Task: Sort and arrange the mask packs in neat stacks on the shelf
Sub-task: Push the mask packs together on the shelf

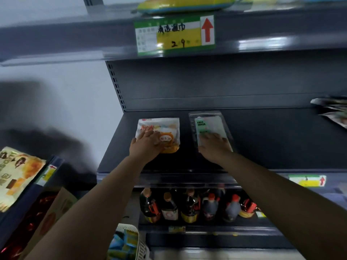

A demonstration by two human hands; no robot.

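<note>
Two mask packs lie flat side by side on the dark shelf [272, 139]. The left one is a white and orange pack [165, 126] with a cartoon face. My left hand [145, 145] rests flat on its near half, fingers straight. To its right lies a clear pack with a green "FACE MASK" label [206, 123]. My right hand [214, 145] presses flat on the near end of that pack, hiding its lower part.
More packs [332, 109] lie at the shelf's far right edge. Several sauce bottles [189, 205] stand on the shelf below. A white basket [139, 244] with blue and yellow packs sits low in front. A yellow-green pack [184, 4] lies on the shelf above. Boxes sit at left.
</note>
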